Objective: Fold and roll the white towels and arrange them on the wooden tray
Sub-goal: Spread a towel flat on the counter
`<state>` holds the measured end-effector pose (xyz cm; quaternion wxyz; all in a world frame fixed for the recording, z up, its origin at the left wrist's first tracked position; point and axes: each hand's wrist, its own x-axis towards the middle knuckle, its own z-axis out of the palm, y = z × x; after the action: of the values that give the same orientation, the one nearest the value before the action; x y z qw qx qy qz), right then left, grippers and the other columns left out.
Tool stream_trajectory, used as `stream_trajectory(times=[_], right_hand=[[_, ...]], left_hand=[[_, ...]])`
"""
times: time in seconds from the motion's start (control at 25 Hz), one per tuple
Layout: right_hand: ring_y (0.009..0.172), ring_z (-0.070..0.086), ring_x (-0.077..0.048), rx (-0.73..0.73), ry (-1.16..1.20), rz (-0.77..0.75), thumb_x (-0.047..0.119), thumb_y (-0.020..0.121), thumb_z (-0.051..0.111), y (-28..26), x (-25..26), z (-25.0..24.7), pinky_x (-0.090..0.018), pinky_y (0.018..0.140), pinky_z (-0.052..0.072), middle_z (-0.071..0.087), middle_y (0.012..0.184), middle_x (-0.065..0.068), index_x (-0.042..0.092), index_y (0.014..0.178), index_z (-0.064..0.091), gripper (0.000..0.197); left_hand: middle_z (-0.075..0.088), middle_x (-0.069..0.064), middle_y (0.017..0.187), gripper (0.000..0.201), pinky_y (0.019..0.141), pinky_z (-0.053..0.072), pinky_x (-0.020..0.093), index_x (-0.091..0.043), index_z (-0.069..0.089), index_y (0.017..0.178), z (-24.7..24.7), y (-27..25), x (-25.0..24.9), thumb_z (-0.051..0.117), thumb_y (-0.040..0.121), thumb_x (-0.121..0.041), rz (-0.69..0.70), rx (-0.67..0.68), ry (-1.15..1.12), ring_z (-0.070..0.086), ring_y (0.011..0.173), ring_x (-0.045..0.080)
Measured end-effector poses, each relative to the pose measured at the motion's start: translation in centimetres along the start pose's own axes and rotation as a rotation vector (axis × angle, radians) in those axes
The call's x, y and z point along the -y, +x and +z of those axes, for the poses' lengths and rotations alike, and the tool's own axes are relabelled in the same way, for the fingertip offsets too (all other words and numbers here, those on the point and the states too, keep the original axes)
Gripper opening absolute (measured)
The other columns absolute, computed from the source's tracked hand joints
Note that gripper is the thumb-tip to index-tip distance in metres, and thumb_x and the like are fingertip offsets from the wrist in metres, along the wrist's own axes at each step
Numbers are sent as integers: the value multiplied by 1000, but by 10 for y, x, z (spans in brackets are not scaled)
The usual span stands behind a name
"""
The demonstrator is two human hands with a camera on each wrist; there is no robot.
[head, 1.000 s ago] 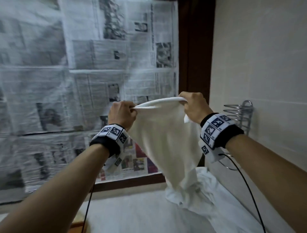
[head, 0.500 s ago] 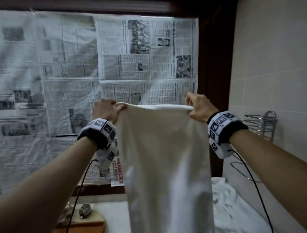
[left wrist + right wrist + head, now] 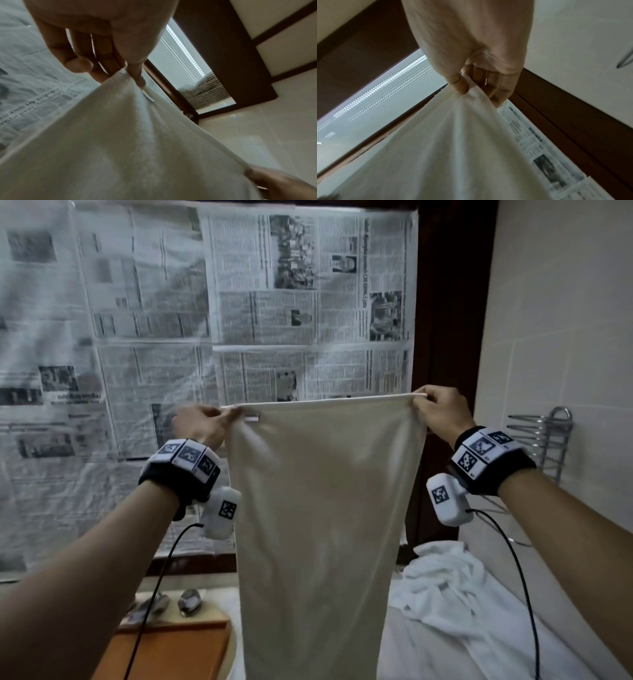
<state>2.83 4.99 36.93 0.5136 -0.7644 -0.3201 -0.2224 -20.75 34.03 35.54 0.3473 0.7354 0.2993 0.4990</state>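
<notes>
White towel (image 3: pixel 322 508) was held spread at frame center, top corners pinched by left hand (image 3: pixel 202 424) and right hand (image 3: pixel 440 412); wooden tray (image 3: pixel 171 648) was seen lower left, crumpled towels (image 3: pixel 445 587) lower right.

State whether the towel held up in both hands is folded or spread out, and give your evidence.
Spread out. The left hand and right hand each pinch a top corner of the towel, its top edge taut, and it hangs flat.
</notes>
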Motion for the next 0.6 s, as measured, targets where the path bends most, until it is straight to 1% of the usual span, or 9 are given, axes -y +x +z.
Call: stream_trajectory(times=[0.04, 0.08, 0.12, 0.2, 0.24, 0.36, 0.44, 0.52, 0.6], right_hand=[[74, 62, -21, 6, 34, 34, 23, 88, 50, -4, 0, 2, -47, 71, 59, 68, 84, -8, 15, 88, 71, 22], [73, 60, -20, 15, 69, 60, 29, 86, 50, -10, 1, 4, -46, 69, 56, 68, 84, -8, 15, 88, 70, 24], [71, 58, -20, 18, 112, 75, 36, 83, 50, -14, 4, 5, -45, 66, 55, 66, 81, -8, 14, 86, 70, 30], [67, 53, -19, -1, 199, 45, 47, 78, 50, -20, 15, 0, -39, 58, 46, 60, 74, -6, 7, 84, 67, 44], [66, 51, -19, -16, 241, 1, 45, 81, 52, -22, 24, -5, -36, 59, 41, 57, 72, -6, 2, 85, 66, 46], [67, 51, -19, -42, 349, -118, 28, 91, 56, -23, 61, -28, -33, 61, 41, 56, 73, -9, -3, 85, 66, 34], [69, 56, -16, -44, 421, -155, 22, 93, 56, -23, 84, -45, -29, 62, 46, 60, 75, -4, 7, 80, 68, 23], [70, 59, -11, -32, 479, -142, 19, 95, 57, -21, 95, -52, -24, 63, 49, 63, 75, 1, 16, 79, 68, 20], [72, 62, -10, -23, 497, -94, 18, 95, 58, -18, 92, -47, -25, 66, 50, 64, 75, 2, 17, 78, 68, 20]], left_hand=[[73, 12, 84, 48, 65, 51, 28, -7, 76, 98, 0, -2, 1, 75, 77, -51, -12, 12, -50, 68, 72, 20], [72, 11, 80, 48, 61, 53, 29, -6, 75, 98, -1, -6, 1, 75, 78, -50, -23, 17, -106, 66, 63, 19], [69, 9, 72, 44, 51, 51, 25, -7, 75, 95, -4, -10, -3, 75, 79, -48, -27, 19, -163, 61, 50, 16], [66, 5, 64, 32, 37, 40, 18, -10, 74, 84, -12, -13, -17, 76, 80, -42, -13, 44, -264, 50, 38, 11], [65, 4, 62, 28, 34, 36, 17, -11, 72, 78, -19, -15, -29, 77, 80, -39, 7, 52, -323, 49, 37, 9], [58, -4, 50, 29, 35, 30, 17, -14, 61, 63, -42, -16, -68, 77, 80, -31, 82, 92, -491, 47, 38, 8], [56, 1, 56, 31, 38, 31, 19, -15, 58, 64, -54, -14, -89, 79, 78, -32, 114, 109, -582, 46, 43, 11], [56, 4, 67, 29, 45, 38, 21, -16, 59, 69, -58, -9, -98, 80, 76, -34, 102, 100, -630, 49, 51, 12], [54, -1, 63, 29, 46, 40, 21, -20, 58, 68, -51, -3, -92, 80, 77, -35, 49, 124, -612, 48, 49, 9]])
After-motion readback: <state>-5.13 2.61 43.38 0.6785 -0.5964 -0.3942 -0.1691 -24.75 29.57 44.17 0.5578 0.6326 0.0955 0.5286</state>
